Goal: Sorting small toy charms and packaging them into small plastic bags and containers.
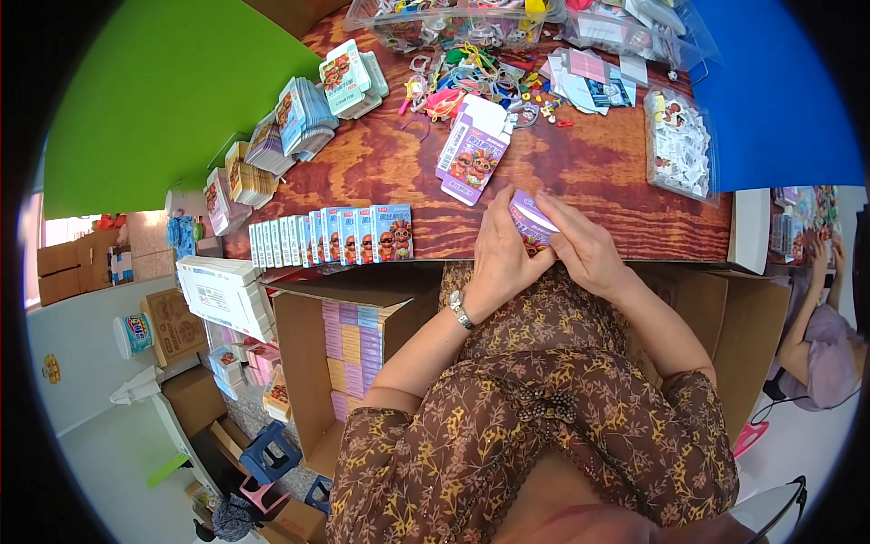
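A row of upright printed cartons [335, 236] stood along the wooden table's [598, 172] near edge, stacked flat cartons [299, 113] at its left edge, clear tubs [453, 18] at its far edge.

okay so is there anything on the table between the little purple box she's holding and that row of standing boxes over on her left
Nothing visible. Both hands, left hand and right hand, hold the small purple box at the table's near edge. The wood between it and the row of standing boxes is bare; the flat purple carton lies farther back.
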`<act>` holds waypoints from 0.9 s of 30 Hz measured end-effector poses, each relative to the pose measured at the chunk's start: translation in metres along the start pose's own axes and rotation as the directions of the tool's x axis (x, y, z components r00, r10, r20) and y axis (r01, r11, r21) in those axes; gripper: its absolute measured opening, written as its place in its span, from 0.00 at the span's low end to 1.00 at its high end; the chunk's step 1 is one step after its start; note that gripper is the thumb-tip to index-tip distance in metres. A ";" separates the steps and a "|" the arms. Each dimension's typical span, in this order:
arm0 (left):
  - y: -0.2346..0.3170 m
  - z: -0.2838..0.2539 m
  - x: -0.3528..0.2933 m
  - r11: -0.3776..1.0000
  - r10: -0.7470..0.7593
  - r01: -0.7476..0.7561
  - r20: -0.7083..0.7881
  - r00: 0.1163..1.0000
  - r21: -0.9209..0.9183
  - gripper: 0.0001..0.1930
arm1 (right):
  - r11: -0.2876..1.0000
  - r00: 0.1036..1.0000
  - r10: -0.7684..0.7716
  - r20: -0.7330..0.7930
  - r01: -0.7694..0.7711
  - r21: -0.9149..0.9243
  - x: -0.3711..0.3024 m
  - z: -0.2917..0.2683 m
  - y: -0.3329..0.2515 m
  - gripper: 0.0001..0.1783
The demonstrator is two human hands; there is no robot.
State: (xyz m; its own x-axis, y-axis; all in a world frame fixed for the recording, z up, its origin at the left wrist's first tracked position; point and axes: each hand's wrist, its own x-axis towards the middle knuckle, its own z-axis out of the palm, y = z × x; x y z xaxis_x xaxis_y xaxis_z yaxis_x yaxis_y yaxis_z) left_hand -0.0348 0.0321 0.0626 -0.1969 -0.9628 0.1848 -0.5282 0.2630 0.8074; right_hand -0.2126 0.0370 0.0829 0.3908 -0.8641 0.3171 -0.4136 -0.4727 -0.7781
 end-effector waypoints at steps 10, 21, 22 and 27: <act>0.005 -0.001 0.002 0.994 0.083 -0.084 0.008 0.996 0.067 0.51 | 0.977 0.984 0.153 -0.088 -0.138 0.163 0.000 0.002 -0.013 0.21; -0.007 0.010 0.014 0.992 0.084 -0.085 0.013 0.996 0.097 0.46 | 0.998 0.988 0.055 -0.141 -0.059 -0.024 0.005 0.008 0.003 0.22; -0.008 0.012 0.015 0.993 0.072 -0.074 0.026 0.997 0.089 0.45 | 0.999 0.989 0.047 -0.141 -0.050 -0.020 0.005 0.007 0.005 0.22; -0.008 0.005 0.036 0.985 0.049 -0.083 0.218 0.975 0.149 0.49 | 0.957 0.948 0.287 -0.141 -0.277 0.090 0.005 -0.008 0.050 0.17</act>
State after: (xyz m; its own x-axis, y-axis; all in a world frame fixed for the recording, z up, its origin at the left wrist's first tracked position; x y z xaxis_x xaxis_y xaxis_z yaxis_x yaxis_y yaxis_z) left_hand -0.0419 -0.0046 0.0594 -0.3977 -0.9123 0.0976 -0.6271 0.3479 0.6969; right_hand -0.2376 0.0075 0.0498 0.1359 -0.9788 0.1534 -0.4303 -0.1978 -0.8808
